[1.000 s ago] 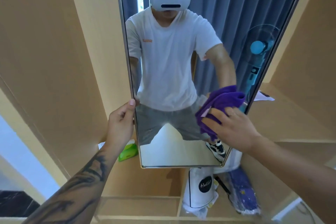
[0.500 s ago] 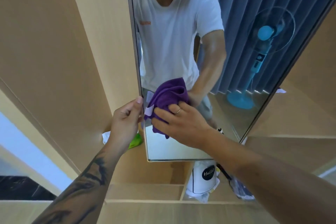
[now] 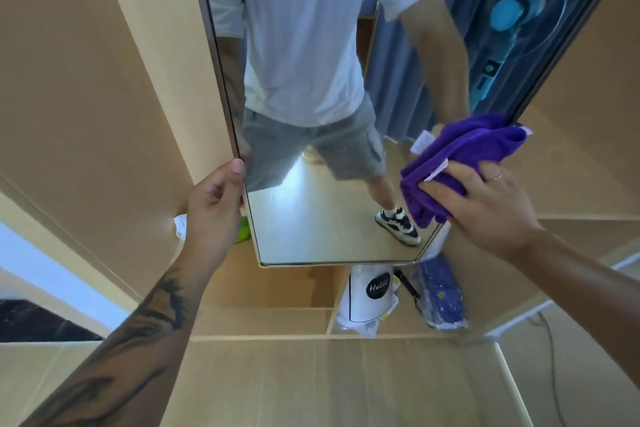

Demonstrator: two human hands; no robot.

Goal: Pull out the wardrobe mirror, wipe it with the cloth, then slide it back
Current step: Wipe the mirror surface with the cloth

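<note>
light wood wardrobe, mirror out, cloth on the glass

pale wood wardrobe panels [image 3: 104,80] fill both sides of the view, with open shelves down below. the mirror [image 3: 311,218] hangs pulled out in the middle of it all, tall and narrow with a thin metal frame, its bottom edge well above the lower shelf.

left hand [image 3: 214,204] grips the mirror's left edge near the lower corner, fingers curled round the frame with the thumb up along the edge. the forearm has dark tattoo work on it.

right hand [image 3: 485,204] is over by the right edge of the mirror, pressing a bunched purple cloth [image 3: 460,156] flat against the glass. fingers are spread over the cloth and slightly curled into it, so it's got hold of the wad, and there's a ring on one finger. a small white tag sticks out of the cloth near the fingertips.

reflection shows a person in a white tee, grey shorts and sneakers, plus a blue standing fan [image 3: 509,17] in front of dark blue curtains.

under the mirror there's a white bag with a black round label [image 3: 374,295] on the shelf, a blue plastic-wrapped package [image 3: 440,295] just beside it, and something green [image 3: 244,236] peeking out behind the left hand.
</note>
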